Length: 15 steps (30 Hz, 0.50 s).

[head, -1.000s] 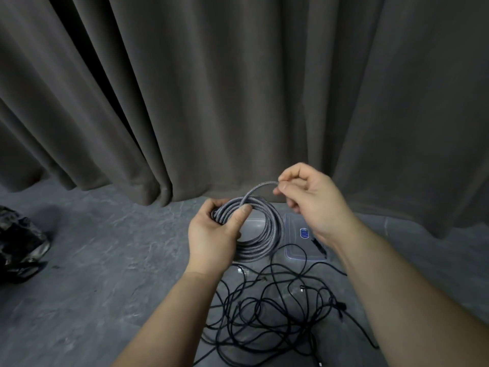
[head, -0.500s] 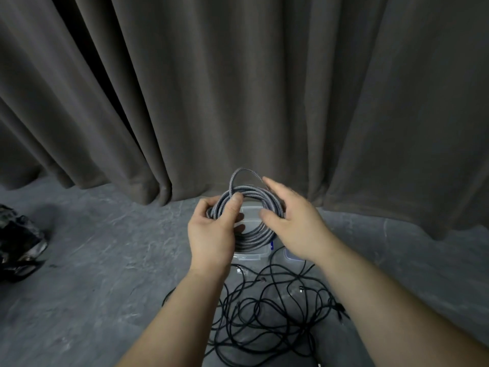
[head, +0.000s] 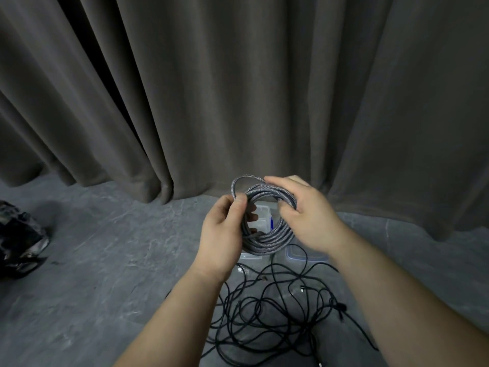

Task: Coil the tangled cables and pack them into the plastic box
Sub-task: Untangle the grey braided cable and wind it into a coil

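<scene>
Left hand (head: 225, 234) pinches grey coil (head: 267, 242); right hand (head: 307, 221) curls around it. Risk: loose end loop (head: 239, 181) springs free, unwinding turns.

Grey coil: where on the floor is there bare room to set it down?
Bare floor lies open between the black bag and the left forearm. Crowded straight ahead: black tangled cables fill the floor under the hands, with the plastic box and its lid behind the grey coil.

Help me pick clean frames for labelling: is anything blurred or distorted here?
Head view: the right hand is motion-smeared at the grey coil; the left hand is sharper; wide-angle bending curves the curtain; lighting is dim, without glare.
</scene>
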Each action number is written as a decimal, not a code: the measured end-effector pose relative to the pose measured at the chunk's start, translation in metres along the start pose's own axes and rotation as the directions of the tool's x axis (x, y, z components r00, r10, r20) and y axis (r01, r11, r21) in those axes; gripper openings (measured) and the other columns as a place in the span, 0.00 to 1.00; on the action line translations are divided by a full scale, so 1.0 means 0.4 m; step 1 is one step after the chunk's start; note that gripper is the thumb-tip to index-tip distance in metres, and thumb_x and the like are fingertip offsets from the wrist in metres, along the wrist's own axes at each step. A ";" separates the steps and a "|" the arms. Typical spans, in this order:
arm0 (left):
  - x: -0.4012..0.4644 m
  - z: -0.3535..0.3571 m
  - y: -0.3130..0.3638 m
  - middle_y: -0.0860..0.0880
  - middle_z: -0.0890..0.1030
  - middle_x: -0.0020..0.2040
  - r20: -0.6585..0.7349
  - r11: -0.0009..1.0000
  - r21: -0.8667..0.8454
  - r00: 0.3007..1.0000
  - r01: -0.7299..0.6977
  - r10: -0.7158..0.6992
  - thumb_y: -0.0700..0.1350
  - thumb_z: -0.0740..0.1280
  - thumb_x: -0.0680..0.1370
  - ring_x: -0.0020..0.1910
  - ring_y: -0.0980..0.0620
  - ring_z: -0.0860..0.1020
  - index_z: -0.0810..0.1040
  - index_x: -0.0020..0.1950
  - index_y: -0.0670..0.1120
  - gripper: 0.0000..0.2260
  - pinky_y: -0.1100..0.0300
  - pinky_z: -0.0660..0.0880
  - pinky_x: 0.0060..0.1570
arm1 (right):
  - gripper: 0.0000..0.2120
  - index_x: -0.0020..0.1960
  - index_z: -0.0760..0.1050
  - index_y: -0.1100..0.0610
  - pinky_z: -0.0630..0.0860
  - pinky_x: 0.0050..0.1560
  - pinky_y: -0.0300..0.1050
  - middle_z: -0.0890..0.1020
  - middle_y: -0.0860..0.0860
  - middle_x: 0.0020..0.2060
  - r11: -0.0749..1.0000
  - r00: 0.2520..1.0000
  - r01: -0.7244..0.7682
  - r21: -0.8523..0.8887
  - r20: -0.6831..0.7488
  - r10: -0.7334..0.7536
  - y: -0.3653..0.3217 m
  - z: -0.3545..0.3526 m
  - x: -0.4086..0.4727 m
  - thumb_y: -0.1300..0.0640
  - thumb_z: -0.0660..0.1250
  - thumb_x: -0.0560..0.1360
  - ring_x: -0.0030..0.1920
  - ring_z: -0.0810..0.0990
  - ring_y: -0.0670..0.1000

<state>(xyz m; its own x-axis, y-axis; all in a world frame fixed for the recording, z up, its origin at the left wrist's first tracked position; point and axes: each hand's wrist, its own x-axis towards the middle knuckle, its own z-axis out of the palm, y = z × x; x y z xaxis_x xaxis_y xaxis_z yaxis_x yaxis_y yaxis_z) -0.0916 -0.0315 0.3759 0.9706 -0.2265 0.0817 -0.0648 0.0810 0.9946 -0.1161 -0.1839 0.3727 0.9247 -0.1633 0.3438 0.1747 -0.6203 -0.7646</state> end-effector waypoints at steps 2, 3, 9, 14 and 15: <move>0.000 0.002 0.003 0.54 0.82 0.38 -0.018 1.000 -0.011 1.000 -0.008 0.008 0.47 0.60 0.82 0.41 0.57 0.80 0.78 0.47 0.43 0.12 0.52 0.78 0.46 | 0.24 0.67 0.74 0.51 0.64 0.57 0.24 0.75 0.42 0.55 1.000 1.000 -0.004 0.003 -0.019 0.004 -0.003 0.003 -0.001 0.69 0.61 0.75 0.57 0.75 0.40; 0.000 0.001 0.004 0.54 0.82 0.37 -0.033 1.000 -0.012 0.999 -0.016 0.016 0.47 0.60 0.82 0.40 0.57 0.80 0.79 0.46 0.44 0.12 0.51 0.78 0.46 | 0.24 0.67 0.74 0.51 0.64 0.58 0.25 0.76 0.42 0.56 1.000 1.000 -0.007 0.003 -0.028 0.008 -0.004 0.005 -0.002 0.69 0.61 0.75 0.57 0.75 0.41; 0.008 -0.005 -0.004 0.51 0.84 0.40 -0.083 0.995 0.081 0.995 -0.052 0.059 0.51 0.61 0.81 0.43 0.53 0.82 0.76 0.57 0.51 0.08 0.44 0.78 0.52 | 0.23 0.67 0.73 0.48 0.69 0.60 0.29 0.79 0.41 0.57 0.999 0.998 -0.033 0.021 -0.044 0.034 -0.010 0.004 -0.007 0.66 0.63 0.75 0.57 0.77 0.41; 0.016 -0.018 -0.016 0.49 0.83 0.53 -0.003 0.978 0.162 0.991 -0.132 0.135 0.51 0.56 0.80 0.54 0.49 0.80 0.73 0.62 0.67 0.15 0.43 0.75 0.60 | 0.24 0.65 0.73 0.48 0.69 0.59 0.29 0.79 0.39 0.56 1.000 0.998 -0.028 0.007 -0.049 0.028 -0.013 0.006 -0.010 0.67 0.64 0.74 0.57 0.77 0.39; 0.015 -0.018 -0.015 0.49 0.83 0.52 0.005 0.977 0.167 0.991 -0.133 0.134 0.49 0.56 0.81 0.53 0.50 0.80 0.75 0.60 0.64 0.14 0.42 0.75 0.59 | 0.23 0.65 0.73 0.48 0.70 0.59 0.31 0.79 0.39 0.55 1.000 0.998 -0.029 0.002 -0.049 0.029 -0.012 0.008 -0.010 0.67 0.64 0.74 0.56 0.78 0.39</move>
<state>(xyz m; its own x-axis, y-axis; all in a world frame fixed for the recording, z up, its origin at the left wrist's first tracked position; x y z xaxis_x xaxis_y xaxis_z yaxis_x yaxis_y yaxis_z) -0.0837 -0.0264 0.3700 0.9519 -0.2183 0.2148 -0.2312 -0.0524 0.9715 -0.1197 -0.1779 0.3734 0.9115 -0.2187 0.3482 0.1489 -0.6137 -0.7754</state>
